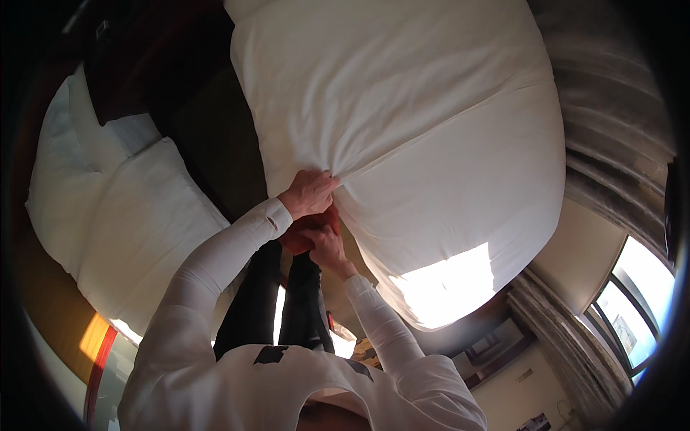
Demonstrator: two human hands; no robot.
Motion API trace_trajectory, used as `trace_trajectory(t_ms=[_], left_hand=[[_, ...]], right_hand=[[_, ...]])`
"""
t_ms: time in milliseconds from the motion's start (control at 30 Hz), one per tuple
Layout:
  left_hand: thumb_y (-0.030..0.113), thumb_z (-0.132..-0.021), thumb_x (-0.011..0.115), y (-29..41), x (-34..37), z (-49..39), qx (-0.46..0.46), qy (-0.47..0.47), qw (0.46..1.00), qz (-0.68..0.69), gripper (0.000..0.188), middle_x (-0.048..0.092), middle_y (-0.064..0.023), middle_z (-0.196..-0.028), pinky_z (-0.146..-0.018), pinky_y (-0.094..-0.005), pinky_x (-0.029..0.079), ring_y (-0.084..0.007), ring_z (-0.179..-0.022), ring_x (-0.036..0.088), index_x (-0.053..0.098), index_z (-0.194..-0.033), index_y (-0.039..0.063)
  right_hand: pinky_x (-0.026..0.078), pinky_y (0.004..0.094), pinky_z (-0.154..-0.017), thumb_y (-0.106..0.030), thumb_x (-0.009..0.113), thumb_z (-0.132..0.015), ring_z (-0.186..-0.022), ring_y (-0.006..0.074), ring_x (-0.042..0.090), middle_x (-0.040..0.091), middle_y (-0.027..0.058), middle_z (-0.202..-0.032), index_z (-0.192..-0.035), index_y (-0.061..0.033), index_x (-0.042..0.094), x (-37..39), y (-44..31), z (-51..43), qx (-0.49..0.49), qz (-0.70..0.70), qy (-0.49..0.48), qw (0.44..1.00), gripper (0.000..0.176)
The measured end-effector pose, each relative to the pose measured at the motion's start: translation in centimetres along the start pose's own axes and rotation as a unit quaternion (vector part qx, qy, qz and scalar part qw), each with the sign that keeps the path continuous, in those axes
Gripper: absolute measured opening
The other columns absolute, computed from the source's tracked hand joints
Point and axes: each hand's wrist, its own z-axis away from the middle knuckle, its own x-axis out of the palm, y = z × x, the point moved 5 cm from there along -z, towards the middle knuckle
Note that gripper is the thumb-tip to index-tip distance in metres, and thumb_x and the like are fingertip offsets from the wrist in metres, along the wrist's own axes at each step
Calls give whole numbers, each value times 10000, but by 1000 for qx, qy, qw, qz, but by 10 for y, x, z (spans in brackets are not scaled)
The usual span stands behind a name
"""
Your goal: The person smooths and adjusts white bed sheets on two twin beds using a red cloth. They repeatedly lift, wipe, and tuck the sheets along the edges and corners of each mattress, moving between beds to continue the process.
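Note:
Beside the near edge of a bed, my left hand [310, 192] is closed on a gathered fold of the white bedding [420, 108], and creases fan out from its fingers. A long raised seam or hem runs across the cover from that grip. Just below, my right hand [326, 249] has its fingers bent against a piece of red material [297, 237], probably cloth, that hangs between my hands in front of my legs. Whether those fingers grip it cannot be told. Sunlight falls on the bedding's lower corner.
At the left lies a second bed with white bedding [145, 215], with a dark gap of floor between the two. A dark red wooden piece of furniture [129, 70] stands at the upper left. Grey-brown curtains [571, 339] and a window [628, 307] are at the right.

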Motion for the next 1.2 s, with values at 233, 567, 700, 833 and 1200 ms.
trace_trajectory(t_ms=[233, 567, 700, 833, 1200], left_hand=[[355, -694, 711, 0, -17, -15, 52, 200, 977, -50, 582, 326, -123, -1407, -950, -503, 335, -386, -1268, 296, 552, -1199, 115], [280, -805, 594, -62, 187, 199, -199, -83, 960, 181, 341, 441, -167, -1273, -823, -465, 474, -375, -1004, 550, 608, -1073, 70], [224, -826, 573, -75, 204, 242, -269, 100, 924, 253, 291, 588, -166, -1076, -815, -405, 494, -332, -914, 596, 604, -1057, 49], [238, -855, 588, -90, 160, 221, -421, 125, 770, 463, 358, 614, -131, -1120, -810, -324, 489, -250, -937, 614, 586, -1159, 48], [622, -888, 410, -129, 74, 171, 70, 294, 206, 931, 580, 574, -52, -1108, -914, -376, 442, -225, -1039, 547, 508, -1206, 148]], right_hand=[[576, 332, -659, 17, 515, -750, -811, 246, 665, 630, 127, -934, -1125, -59, 617, -108, -18, 51, 40, -239, -278, 929, 396], [399, 217, -357, 42, 410, -735, -511, 115, 592, 582, 37, -685, -1141, -69, 519, -404, 39, -73, 124, -183, 282, 934, 436], [278, 226, -311, 48, 337, -697, -397, 87, 423, 489, 13, -608, -1181, -136, 529, -394, 81, -177, 126, -330, 295, 888, 552], [425, 405, -821, 21, 518, -633, -840, 346, 562, 600, 92, -1209, -1210, -167, 580, -253, 37, -213, -86, 143, 388, 906, 610], [369, 474, -985, -235, 669, -675, -1224, 333, 412, 491, 212, -1286, -1342, -89, 433, 11, -164, -84, -175, 32, -190, 965, 722]])
